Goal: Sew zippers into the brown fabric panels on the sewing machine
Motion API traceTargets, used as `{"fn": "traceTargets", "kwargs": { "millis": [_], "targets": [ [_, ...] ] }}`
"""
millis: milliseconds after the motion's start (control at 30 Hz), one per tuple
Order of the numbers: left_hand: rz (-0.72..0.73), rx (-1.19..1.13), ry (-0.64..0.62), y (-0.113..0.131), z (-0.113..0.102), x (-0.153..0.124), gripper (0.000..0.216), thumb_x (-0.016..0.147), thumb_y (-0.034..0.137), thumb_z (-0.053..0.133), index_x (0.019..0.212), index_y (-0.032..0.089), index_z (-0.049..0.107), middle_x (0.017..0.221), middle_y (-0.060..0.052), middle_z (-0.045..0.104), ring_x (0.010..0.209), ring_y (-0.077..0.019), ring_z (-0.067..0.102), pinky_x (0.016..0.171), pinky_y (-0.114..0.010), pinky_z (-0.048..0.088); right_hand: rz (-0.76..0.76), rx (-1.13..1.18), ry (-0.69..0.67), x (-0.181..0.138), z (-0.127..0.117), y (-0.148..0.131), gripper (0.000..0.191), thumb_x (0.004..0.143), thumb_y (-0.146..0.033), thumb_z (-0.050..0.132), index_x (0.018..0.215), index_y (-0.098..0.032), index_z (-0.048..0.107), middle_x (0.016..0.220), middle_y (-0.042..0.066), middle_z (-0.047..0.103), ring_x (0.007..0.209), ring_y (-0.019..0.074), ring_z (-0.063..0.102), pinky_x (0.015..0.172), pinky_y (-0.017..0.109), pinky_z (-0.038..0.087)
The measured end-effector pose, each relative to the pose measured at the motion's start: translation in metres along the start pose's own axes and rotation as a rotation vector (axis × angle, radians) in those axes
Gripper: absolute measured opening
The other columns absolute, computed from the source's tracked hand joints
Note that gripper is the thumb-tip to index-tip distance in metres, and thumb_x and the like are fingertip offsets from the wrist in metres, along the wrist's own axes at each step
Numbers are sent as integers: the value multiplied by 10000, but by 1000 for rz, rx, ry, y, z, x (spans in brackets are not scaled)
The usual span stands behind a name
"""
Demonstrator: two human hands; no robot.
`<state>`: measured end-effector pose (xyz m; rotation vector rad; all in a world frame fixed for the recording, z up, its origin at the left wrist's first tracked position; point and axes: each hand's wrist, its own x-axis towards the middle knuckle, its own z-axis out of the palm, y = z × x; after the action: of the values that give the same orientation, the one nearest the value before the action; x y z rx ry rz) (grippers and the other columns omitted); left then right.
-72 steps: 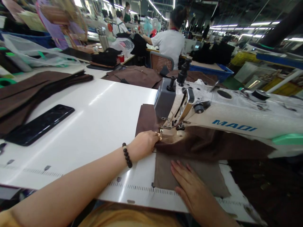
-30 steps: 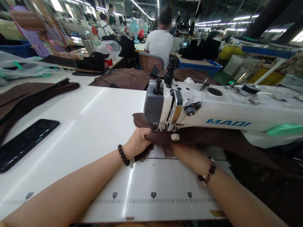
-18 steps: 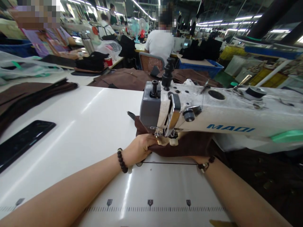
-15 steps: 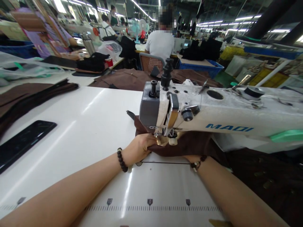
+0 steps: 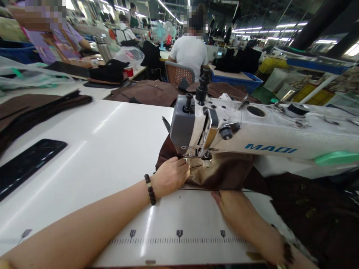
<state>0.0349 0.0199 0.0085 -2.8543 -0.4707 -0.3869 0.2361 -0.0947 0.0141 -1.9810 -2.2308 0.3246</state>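
Observation:
A brown fabric piece point(image 5: 230, 173) lies under the head of a white sewing machine point(image 5: 269, 130), its lit part shining near the needle. My left hand point(image 5: 171, 173), with a beaded bracelet at the wrist, is closed on the fabric's left part right beside the presser foot. Nearer to me, my right hand point(image 5: 241, 213) is at the fabric's front edge, over the white table point(image 5: 129, 145). Motion blurs it, and its fingers cannot be made out apart from the thumb side. A dark strip end point(image 5: 166, 123) sticks up behind the machine head.
A black phone point(image 5: 33, 164) and a stack of dark brown pieces point(image 5: 42, 108) lie to the left. More dark fabric point(image 5: 305, 209) sits at the right. Brown cloth point(image 5: 146, 91) covers the table's far side. A person in a white shirt point(image 5: 188, 52) sits beyond.
My right hand has come out from beneath the fabric and moved toward me and to the right. The fabric near the needle now lies more spread and catches light. My left hand still grips it.

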Motion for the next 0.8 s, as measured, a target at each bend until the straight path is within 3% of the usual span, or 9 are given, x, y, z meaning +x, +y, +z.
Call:
{"fn": "traceTargets", "kwargs": {
  "millis": [67,133,200,267,333,433,567,667,800],
  "targets": [
    [-5,16,1,-2,0,0,226,909,179,395,732,132,527,732,-29,540,691,-176,464,596,-321,317,-147,64,-31,-19,-16,-4,255,854,-211,425,991,-130,624,1017,131,628,960,225,583,836,352,468],
    [9,22,4,-4,1,-1,237,915,181,382,736,132,530,733,-30,539,682,-174,458,599,-325,312,-339,230,-30,-23,-38,-12,269,874,-267,406,992,-180,631,1012,74,645,936,163,597,802,250,478],
    [26,27,15,-4,3,0,233,916,178,378,751,130,536,749,-33,545,699,-177,461,608,-327,312,-397,336,49,-9,-56,-20,272,897,-252,373,959,-189,631,934,43,662,859,118,607,742,198,475],
    [30,31,23,-4,4,1,227,915,177,380,757,129,536,756,-33,548,713,-180,464,611,-327,311,-377,253,204,19,-63,-27,264,891,-217,376,912,-154,631,880,60,658,830,146,599,754,251,467],
    [18,35,21,-5,6,1,230,920,182,372,764,129,534,746,-31,546,709,-177,466,609,-324,312,-322,53,234,48,-56,-30,247,871,-197,401,806,-125,629,801,90,645,792,189,588,746,312,458],
    [9,36,5,-5,8,1,247,928,202,365,752,142,527,738,-28,546,711,-174,475,610,-321,319,-314,-149,132,73,-28,-27,213,866,-210,429,859,-120,622,906,123,633,903,219,564,812,354,431],
    [-20,30,-44,1,1,0,192,899,175,419,757,131,540,755,-43,559,724,-184,501,613,-321,347,-309,-213,90,65,4,-20,266,871,-175,405,1081,-136,564,1201,132,531,1140,236,451,953,445,328],
    [-152,-45,-208,11,-18,-4,121,866,200,496,829,109,566,814,-66,586,767,-198,539,642,-316,393,-277,-317,106,51,10,-24,365,853,-90,347,1181,-110,505,1279,160,462,1194,270,397,969,493,288],
    [-311,-301,-406,15,-49,-6,577,755,574,564,1057,82,535,1019,-126,585,931,-256,562,790,-346,437,-278,-296,53,48,5,-33,403,835,-53,333,1204,-114,483,1251,139,492,1148,241,445,937,409,354]
  ]
}}
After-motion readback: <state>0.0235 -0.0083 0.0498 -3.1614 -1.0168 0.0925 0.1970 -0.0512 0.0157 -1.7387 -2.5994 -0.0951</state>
